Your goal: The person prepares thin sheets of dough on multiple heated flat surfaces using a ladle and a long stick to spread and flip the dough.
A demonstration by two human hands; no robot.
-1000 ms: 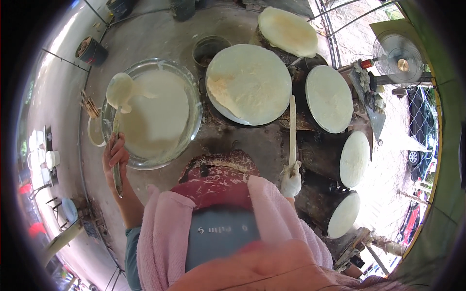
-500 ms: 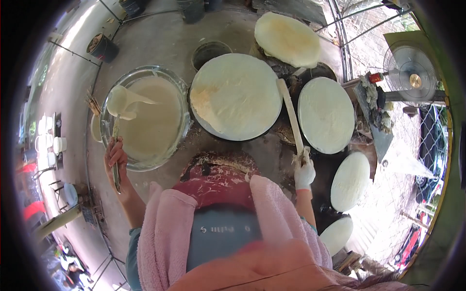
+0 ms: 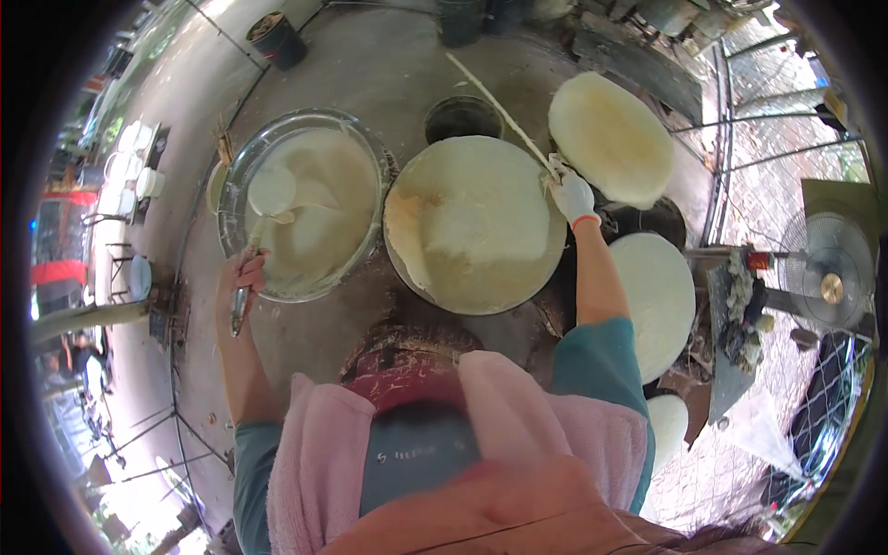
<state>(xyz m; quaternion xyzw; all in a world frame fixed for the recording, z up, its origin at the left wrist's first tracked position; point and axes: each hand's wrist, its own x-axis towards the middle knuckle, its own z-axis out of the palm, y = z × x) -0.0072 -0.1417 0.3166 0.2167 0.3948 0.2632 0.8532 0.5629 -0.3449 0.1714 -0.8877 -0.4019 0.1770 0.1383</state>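
My left hand (image 3: 244,272) is closed round the handle of a ladle (image 3: 272,191), whose bowl sits at the batter in a wide metal basin (image 3: 374,217). Pale, runny batter (image 3: 319,236) fills the basin. My right hand (image 3: 572,197), in a white glove, grips a long, thin wooden stick (image 3: 495,104) near one end. It reaches past the right rim of a large round surface (image 3: 472,227), coated in pale batter with a browner patch at its left. Farther right, a big round flatbread-like sheet (image 3: 610,139) lies over a dark vessel.
More pale rounds (image 3: 655,301) lie to the right, one partly behind my sleeve. A dark round opening (image 3: 462,118) lies beyond the coated surface. A bucket (image 3: 277,42) stands at the far left; a fan (image 3: 826,273) is at the right, beside a wire fence.
My right hand has moved away from me with the stick, which now slants outward beyond the round surface. The ladle has come down nearer the batter. The whole view has shifted.
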